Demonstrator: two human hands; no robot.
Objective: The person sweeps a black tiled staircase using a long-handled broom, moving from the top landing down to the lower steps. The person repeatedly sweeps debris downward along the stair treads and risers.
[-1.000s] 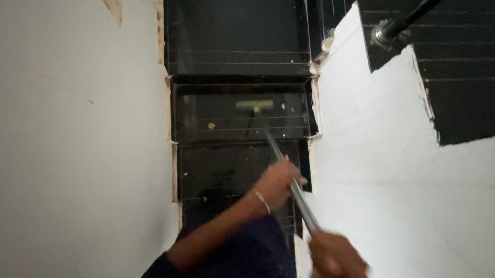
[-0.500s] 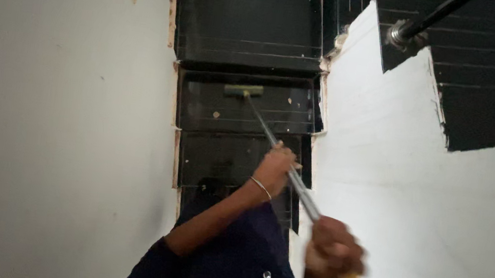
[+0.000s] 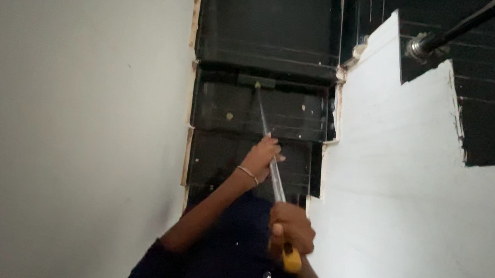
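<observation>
White walls [image 3: 59, 135] flank a narrow run of black steps [image 3: 260, 109], with a dark handrail [image 3: 456, 26] crossing the upper right. A long-handled broom [image 3: 268, 148] slants up the steps, its head [image 3: 256, 81] against a step edge. The left hand [image 3: 261, 157] is closed around the mid-shaft, and the right hand [image 3: 291, 227] is clenched around the yellow grip end [image 3: 291, 261].

The person wears a dark navy top with short sleeves; the left sleeve [image 3: 150, 265] ends above the elbow at about 7 o'clock in the view, leaving the forearm bare. Small pale flecks dot the dark cloth across the chest, near 6 o'clock. A thin metal bangle [image 3: 247, 174] circles the wrist of the left hand [image 3: 261, 155]. The right hand [image 3: 291, 227] is bare, with no ring or watch visible, its sleeve hidden at the frame's lower edge
</observation>
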